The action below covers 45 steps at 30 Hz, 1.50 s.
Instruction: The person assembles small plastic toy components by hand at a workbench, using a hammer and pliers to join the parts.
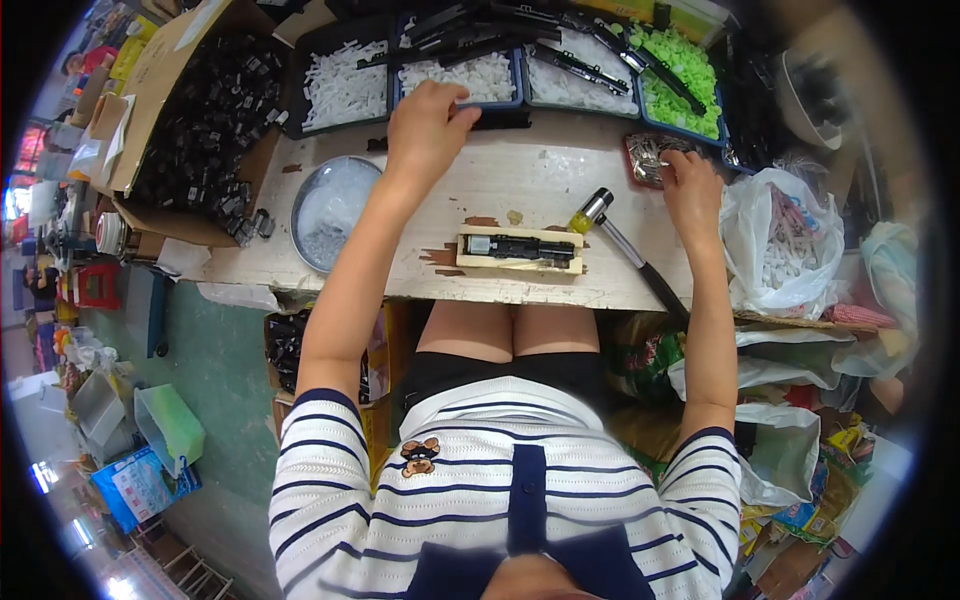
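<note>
My left hand (428,132) is over the table's far side, by the front edge of a tray of small white plastic parts (470,76). Its fingers are curled with thumb and forefinger close together; what they hold is too small to name. At the right, my right hand (692,190) reaches its fingertips into a small red box of thin metal pins (640,163). Its fingers are pinched and partly hide the pins. Between my forearms, a black, narrow mechanism with a silver end (520,248) lies in a pale wooden holder (480,265).
A hammer (628,245) with a yellow tip lies right of the holder. Left stand a round metal bowl (300,215) and a carton (150,150) of black parts. More trays line the back, including bright green parts (680,70). A white plastic bag (785,250) sits right.
</note>
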Each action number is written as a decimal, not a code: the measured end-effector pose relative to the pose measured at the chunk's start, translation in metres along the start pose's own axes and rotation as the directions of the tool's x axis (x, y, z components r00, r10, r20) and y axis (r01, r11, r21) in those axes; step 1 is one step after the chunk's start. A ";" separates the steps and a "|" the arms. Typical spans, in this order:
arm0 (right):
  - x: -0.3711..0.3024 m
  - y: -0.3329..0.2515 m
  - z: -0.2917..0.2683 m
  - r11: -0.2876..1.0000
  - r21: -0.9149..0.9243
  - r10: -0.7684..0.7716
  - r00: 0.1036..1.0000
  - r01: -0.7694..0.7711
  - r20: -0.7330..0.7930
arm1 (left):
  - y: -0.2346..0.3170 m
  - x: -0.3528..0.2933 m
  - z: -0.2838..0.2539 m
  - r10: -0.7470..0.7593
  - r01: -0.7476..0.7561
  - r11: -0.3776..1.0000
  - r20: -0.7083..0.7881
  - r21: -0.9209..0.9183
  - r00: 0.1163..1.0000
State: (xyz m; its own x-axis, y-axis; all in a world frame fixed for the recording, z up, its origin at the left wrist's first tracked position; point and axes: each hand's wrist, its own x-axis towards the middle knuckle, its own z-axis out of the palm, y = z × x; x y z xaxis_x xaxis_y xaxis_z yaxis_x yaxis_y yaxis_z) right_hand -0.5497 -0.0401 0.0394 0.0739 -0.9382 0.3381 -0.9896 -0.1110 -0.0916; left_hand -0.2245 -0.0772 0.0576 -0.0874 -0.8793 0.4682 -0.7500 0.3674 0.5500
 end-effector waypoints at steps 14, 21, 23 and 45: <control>0.016 0.020 0.025 0.996 -0.012 -0.087 0.994 0.088 0.068 | -0.014 0.059 0.034 0.033 -0.102 0.954 0.241 0.282 0.970; 0.011 0.017 0.016 0.953 0.303 -0.001 0.998 0.019 -0.060 | -0.011 0.058 0.009 -0.377 0.485 0.718 0.306 -0.499 0.874; 0.008 0.007 0.008 0.879 0.476 0.047 0.998 -0.023 -0.040 | -0.006 0.043 -0.001 -0.361 0.478 0.589 0.317 -0.651 0.877; -0.027 -0.149 -0.011 0.470 0.827 -0.175 0.951 0.310 -0.257 | 0.044 -0.091 0.001 -0.270 0.551 -0.342 0.641 -0.761 0.718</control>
State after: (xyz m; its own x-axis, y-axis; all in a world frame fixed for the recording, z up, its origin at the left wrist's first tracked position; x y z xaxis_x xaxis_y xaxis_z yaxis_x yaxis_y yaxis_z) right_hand -0.4058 0.0056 0.0538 0.2117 -0.7882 0.5778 -0.3397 -0.6137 -0.7127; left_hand -0.2503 0.0185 0.0380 -0.2810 -0.9251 -0.2555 0.7072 -0.3795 0.5965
